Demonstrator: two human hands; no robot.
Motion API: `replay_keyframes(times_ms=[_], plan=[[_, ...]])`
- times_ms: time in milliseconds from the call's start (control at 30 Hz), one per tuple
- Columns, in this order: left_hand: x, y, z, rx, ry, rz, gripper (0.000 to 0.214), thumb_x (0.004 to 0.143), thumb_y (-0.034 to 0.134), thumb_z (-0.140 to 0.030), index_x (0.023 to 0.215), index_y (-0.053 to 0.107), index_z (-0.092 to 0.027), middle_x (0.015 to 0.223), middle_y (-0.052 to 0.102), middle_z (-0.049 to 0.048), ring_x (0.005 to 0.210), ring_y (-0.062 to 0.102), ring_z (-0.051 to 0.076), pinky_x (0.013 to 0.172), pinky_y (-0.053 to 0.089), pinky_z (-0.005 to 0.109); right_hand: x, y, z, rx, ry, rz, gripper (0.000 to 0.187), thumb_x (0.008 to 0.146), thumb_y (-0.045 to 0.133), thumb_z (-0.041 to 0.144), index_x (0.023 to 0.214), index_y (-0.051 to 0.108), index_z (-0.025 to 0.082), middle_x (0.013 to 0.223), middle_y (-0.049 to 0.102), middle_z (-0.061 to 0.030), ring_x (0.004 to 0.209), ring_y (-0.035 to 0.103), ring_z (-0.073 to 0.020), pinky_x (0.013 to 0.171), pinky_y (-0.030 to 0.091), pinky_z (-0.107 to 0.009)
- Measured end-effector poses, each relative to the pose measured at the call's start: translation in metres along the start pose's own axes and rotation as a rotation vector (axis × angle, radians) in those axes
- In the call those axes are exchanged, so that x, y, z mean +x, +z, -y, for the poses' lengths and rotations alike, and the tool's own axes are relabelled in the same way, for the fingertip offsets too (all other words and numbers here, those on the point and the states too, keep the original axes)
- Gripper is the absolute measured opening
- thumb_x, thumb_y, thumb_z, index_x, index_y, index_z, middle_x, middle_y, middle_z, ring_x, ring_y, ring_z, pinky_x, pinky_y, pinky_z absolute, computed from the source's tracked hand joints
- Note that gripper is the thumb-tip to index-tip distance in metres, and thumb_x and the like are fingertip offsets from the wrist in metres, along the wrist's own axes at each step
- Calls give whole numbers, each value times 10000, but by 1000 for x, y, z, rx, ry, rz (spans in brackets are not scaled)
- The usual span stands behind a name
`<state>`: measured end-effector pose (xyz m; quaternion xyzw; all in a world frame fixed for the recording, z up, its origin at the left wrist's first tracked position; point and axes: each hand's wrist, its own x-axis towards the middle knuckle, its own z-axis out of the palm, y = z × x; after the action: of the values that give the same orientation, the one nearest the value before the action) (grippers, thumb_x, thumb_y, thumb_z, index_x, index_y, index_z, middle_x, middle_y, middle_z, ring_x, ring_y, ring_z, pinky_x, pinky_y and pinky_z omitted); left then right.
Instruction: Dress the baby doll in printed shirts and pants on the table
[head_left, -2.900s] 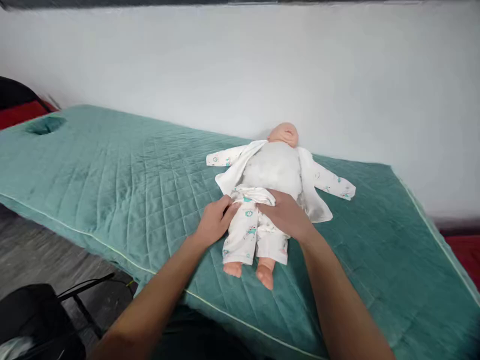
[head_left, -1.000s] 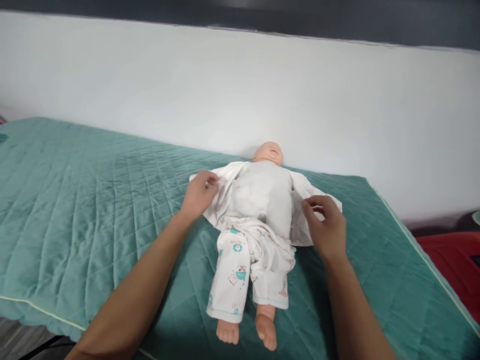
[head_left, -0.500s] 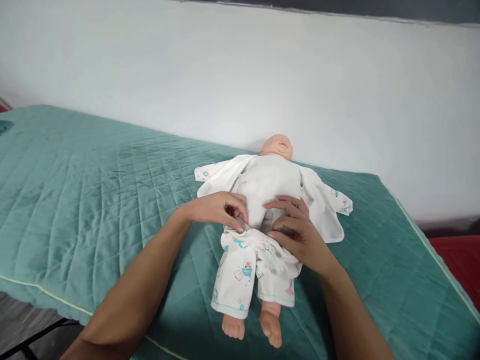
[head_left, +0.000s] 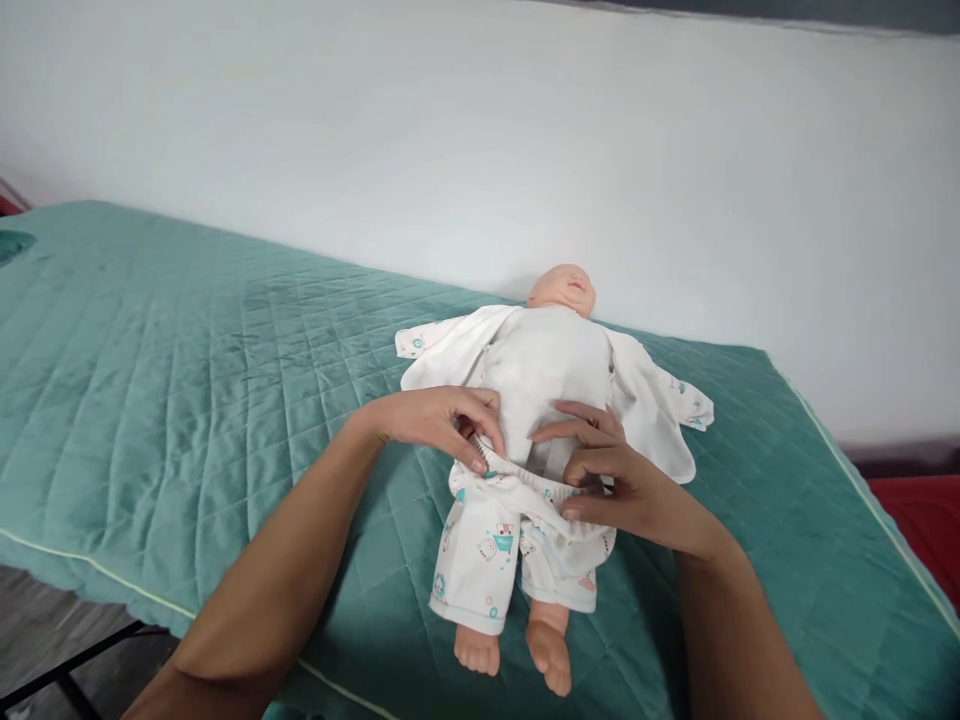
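A baby doll (head_left: 551,365) lies on its back, head toward the wall and feet toward me. White printed pants (head_left: 476,560) cover its legs, with the gathered elastic waistband around the hips. My left hand (head_left: 450,425) pinches the waistband at the doll's hip on the left of the picture. On the other side, my right hand (head_left: 607,465) has thumb and fingers closed on the waistband, with some fingers resting over the cloth belly. A white jacket (head_left: 652,405) is on the doll's arms, its front spread wide open. Both bare feet (head_left: 478,650) stick out of the pant legs.
A green quilted cover (head_left: 247,400) spreads over the bed under the doll. The white wall (head_left: 337,150) rises along the far side. Something red (head_left: 919,530) stands beyond the right edge, and a black metal leg (head_left: 75,665) shows at lower left.
The waistband, bunched and partly folded before, now lies flatter and stretched across the hips. My right hand has shifted slightly right and down along it. My left hand keeps its pinch.
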<state>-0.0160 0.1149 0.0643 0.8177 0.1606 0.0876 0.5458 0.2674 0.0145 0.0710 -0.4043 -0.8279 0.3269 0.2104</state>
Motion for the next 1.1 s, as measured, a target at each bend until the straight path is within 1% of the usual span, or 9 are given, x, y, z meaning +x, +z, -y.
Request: replay_keyframes(times_ms=[133, 300, 367, 467, 533, 633, 733, 967, 1100], plan=[[0, 1, -2, 21, -15, -8, 237, 741, 828, -367, 940, 784, -245, 879, 545, 16, 799, 520, 145, 707, 433, 250, -2, -3, -2, -6, -12, 48, 307, 843, 745, 445, 646, 624, 243, 1341, 650, -15, 1483, 307, -336, 1207, 215, -596], [1, 4, -4, 18, -31, -30, 220, 724, 835, -376, 839, 745, -211, 878, 542, 11, 785, 520, 141, 683, 425, 253, 0, -1, -4, 83, -9, -14, 237, 887, 701, 407, 701, 678, 262, 1269, 691, -28, 1444, 380, -321, 1202, 229, -572], [1, 6, -5, 14, -26, -50, 202, 727, 833, -355, 817, 732, -206, 876, 542, 8, 774, 513, 134, 682, 425, 249, 1, 2, -5, 150, 17, -59, 196, 897, 686, 404, 753, 705, 273, 1152, 731, -40, 1342, 501, -313, 1166, 304, -543], [2, 10, -9, 15, -7, -91, 174, 744, 820, -332, 836, 733, -213, 903, 565, 9, 796, 520, 132, 705, 428, 245, 1, 7, -7, 232, 134, -173, 228, 917, 646, 438, 784, 707, 264, 906, 730, -31, 971, 665, -258, 1026, 448, -481], [3, 12, -12, 14, 6, -114, 157, 764, 801, -328, 846, 734, -213, 916, 577, 14, 815, 527, 136, 722, 430, 248, 1, 10, -8, 232, 207, -257, 301, 912, 635, 482, 735, 680, 244, 730, 655, -3, 717, 604, -189, 917, 493, -435], [5, 14, -13, 2, 20, -153, 158, 807, 754, -343, 826, 713, -192, 911, 573, 22, 818, 529, 138, 744, 433, 259, 2, 11, -9, 224, 267, -346, 393, 884, 650, 532, 650, 615, 219, 605, 514, 22, 594, 451, -137, 715, 482, -339], [8, 15, -7, -31, 21, -277, 207, 837, 709, -377, 824, 660, -176, 872, 577, 16, 779, 518, 133, 713, 421, 263, 2, 10, -8, 277, 309, -391, 412, 858, 675, 550, 644, 599, 207, 612, 487, 19, 601, 418, -130, 581, 390, -279], [20, 23, 16, -59, -27, -671, 261, 908, 603, -446, 895, 570, -187, 751, 499, -23, 671, 437, 114, 599, 348, 247, -1, 8, -17, 483, 396, -520, 421, 779, 750, 577, 651, 625, 196, 579, 474, 32, 544, 370, -105, 494, 284, -252], [25, 26, 27, 70, -23, -862, 230, 944, 555, -425, 888, 523, -203, 761, 497, -29, 681, 437, 120, 626, 353, 256, -5, 2, -25, 592, 483, -593, 423, 801, 718, 600, 682, 645, 200, 602, 545, 14, 546, 428, -118, 491, 315, -254]])
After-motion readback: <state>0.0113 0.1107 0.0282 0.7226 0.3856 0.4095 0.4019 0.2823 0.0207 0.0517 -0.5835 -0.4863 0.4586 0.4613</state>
